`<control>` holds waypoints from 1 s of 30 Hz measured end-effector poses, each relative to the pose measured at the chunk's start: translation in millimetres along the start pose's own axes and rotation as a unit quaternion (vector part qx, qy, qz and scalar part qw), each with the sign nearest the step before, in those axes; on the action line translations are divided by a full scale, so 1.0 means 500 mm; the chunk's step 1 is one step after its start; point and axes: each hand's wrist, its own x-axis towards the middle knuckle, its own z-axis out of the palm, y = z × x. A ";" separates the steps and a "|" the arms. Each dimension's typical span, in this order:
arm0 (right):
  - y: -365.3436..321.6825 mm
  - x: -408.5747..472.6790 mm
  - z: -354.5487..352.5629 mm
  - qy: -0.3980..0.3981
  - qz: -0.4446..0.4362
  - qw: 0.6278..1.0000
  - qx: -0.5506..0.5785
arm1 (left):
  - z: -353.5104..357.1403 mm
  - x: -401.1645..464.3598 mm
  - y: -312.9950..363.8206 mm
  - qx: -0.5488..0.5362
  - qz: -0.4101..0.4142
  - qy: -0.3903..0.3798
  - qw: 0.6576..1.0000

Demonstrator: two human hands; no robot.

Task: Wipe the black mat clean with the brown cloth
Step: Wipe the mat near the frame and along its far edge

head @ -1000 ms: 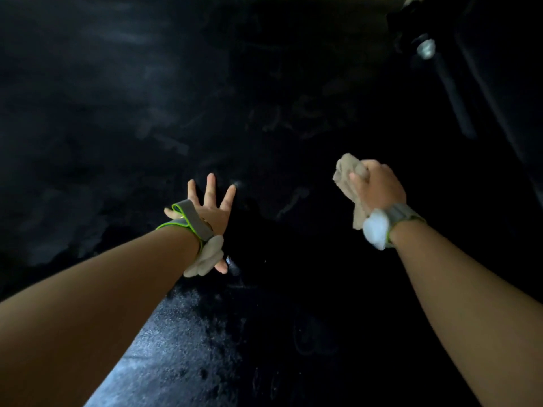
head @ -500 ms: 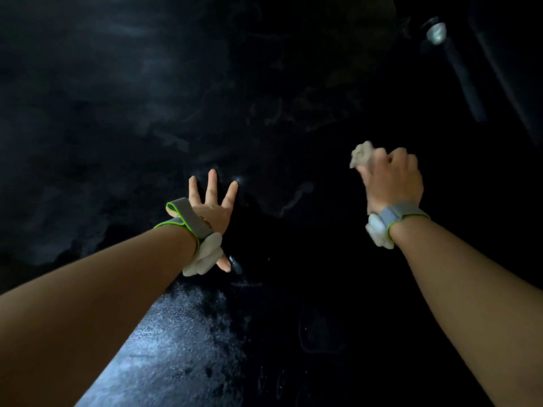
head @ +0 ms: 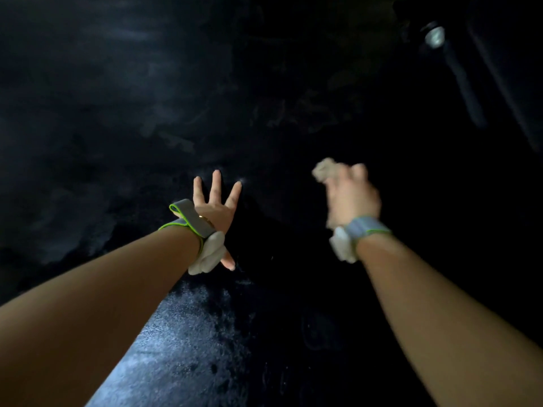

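**Fingers Bunch the Cloth as a Wiping Pass Crosses the Dark Mat**

Fingers (head: 357, 171) of the right hand (head: 351, 198) curl around a wadded brown cloth (head: 323, 171), which pokes out at the far left of the fist and sits right of centre over the black mat (head: 205, 333); motion blur makes it impossible to tell whether the wad is pressed against the surface. The left hand (head: 216, 210) lies flat on the mat just left of centre, its fingers straight and spread apart, holding nothing and apparently bracing. Both wrists carry grey bands edged in green with pale tags. The mat fills nearly the whole view, with a grainy sheen on the near part between the forearms and pale, cloudy smears across the far left. A dark rod with a small shiny knob (head: 434, 38) lies at the far right

To do this step well, the cloth would likely serve better opened out under a flatter palm, since a tight ball meets little of the surface. Overlapping strokes with steady downward pressure, worked from the far smears toward the near edge, should lift residue rather than spread it. The braced hand looks well placed to stop the mat sliding, though the patch beneath it will need its own pass. Turning to a fresh face of the cloth as it soils would probably help
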 end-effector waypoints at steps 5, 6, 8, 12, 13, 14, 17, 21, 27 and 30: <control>0.076 0.032 -0.021 0.046 0.043 0.997 -0.037 | -0.003 -0.002 0.000 0.003 0.013 -0.005 1.000; 0.071 0.033 -0.020 0.042 0.037 0.997 -0.056 | -0.002 -0.002 -0.001 0.005 0.015 -0.004 1.000; 0.063 0.032 -0.021 0.049 0.004 0.994 -0.095 | 0.003 0.003 -0.005 0.005 0.012 -0.002 1.000; 0.045 0.015 -0.012 0.045 -0.006 0.989 -0.140 | 0.003 0.001 -0.007 0.007 0.015 0.003 1.000; 0.045 0.011 -0.006 0.055 0.002 0.989 -0.135 | 0.000 -0.001 -0.007 0.004 0.013 0.002 1.000; 0.045 0.006 0.001 0.067 0.012 0.990 -0.121 | -0.001 -0.001 -0.007 0.005 0.012 0.000 1.000; 0.051 0.006 0.011 0.075 0.046 0.993 -0.082 | 0.000 0.004 -0.007 0.009 0.012 0.003 1.000; 0.004 -0.002 -0.001 0.048 0.139 0.988 0.052 | 0.006 0.003 -0.009 0.000 0.019 0.000 1.000; -0.185 -0.150 0.037 0.003 -0.067 0.996 0.061 | -0.006 -0.012 0.002 0.030 0.034 0.000 0.999; -0.092 -0.097 0.025 0.028 0.012 0.999 0.036 | 0.004 -0.001 -0.007 0.010 0.024 0.011 1.000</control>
